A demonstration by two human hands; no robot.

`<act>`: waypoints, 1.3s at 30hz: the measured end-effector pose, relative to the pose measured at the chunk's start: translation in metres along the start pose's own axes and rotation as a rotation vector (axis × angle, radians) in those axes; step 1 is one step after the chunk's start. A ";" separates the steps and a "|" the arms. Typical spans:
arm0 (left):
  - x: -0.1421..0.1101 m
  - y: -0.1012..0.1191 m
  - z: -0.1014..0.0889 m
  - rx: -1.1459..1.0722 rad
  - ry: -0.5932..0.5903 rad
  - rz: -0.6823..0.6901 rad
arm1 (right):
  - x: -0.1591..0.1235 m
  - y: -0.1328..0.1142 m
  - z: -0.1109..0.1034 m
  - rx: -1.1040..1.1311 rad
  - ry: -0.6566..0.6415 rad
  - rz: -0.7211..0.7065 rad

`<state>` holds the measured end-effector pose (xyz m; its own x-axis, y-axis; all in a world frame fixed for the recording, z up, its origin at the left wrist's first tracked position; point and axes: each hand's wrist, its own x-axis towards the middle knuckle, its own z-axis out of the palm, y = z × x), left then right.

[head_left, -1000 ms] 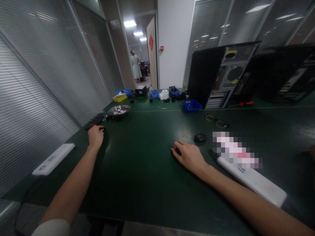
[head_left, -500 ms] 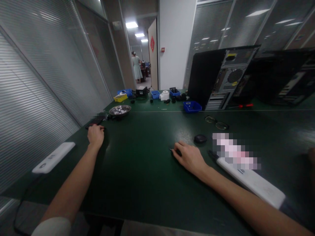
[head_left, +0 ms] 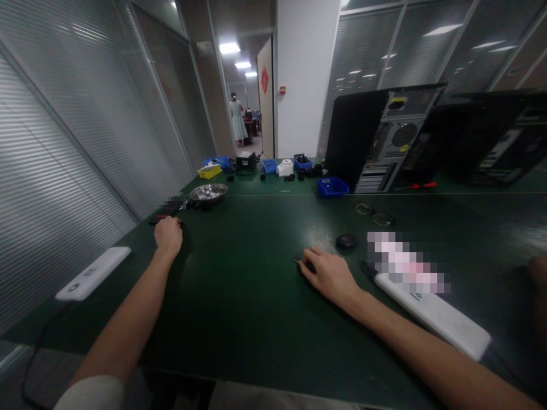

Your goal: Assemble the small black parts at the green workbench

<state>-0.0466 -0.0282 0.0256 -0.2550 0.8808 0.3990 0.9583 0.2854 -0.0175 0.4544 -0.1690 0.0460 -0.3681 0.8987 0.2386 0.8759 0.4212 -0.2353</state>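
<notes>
My left hand [head_left: 168, 234] rests at the left side of the green table, fingers curled. Beside its far edge lies a dark flat object [head_left: 164, 212] with a red mark, partly blurred out. What the left fingers hold, if anything, is hidden. My right hand [head_left: 325, 270] lies on the table right of the middle, its thumb and fingers closed together. From the thumb side pokes a thin pointed thing [head_left: 296, 261], its kind too small to tell. Just beyond this hand sits a black computer mouse [head_left: 346, 241].
A metal bowl [head_left: 208, 193] stands far left; a white device [head_left: 93, 274] lies nearer. On the right are a long white device [head_left: 436, 316], eyeglasses [head_left: 374, 214], a blue tray [head_left: 332, 187] and a computer case [head_left: 380, 139]. Another person's arm [head_left: 539, 279] shows at the right edge.
The view has tilted slightly, so the background sits a little lower. Both my hands stay nearly where they were.
</notes>
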 end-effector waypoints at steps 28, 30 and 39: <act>-0.159 0.215 -0.093 -1.152 -0.604 0.977 | -0.004 -0.004 0.003 0.109 0.047 -0.020; -0.161 0.214 -0.093 -1.142 -0.572 0.969 | -0.005 -0.006 0.002 0.136 0.038 -0.036; -0.157 0.210 -0.096 -1.078 -0.565 0.879 | -0.005 -0.009 -0.003 0.134 -0.012 -0.066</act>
<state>0.2069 -0.1426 0.0473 0.6630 0.7159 0.2189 0.3964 -0.5838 0.7086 0.4496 -0.1777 0.0494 -0.4277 0.8696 0.2467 0.8004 0.4912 -0.3437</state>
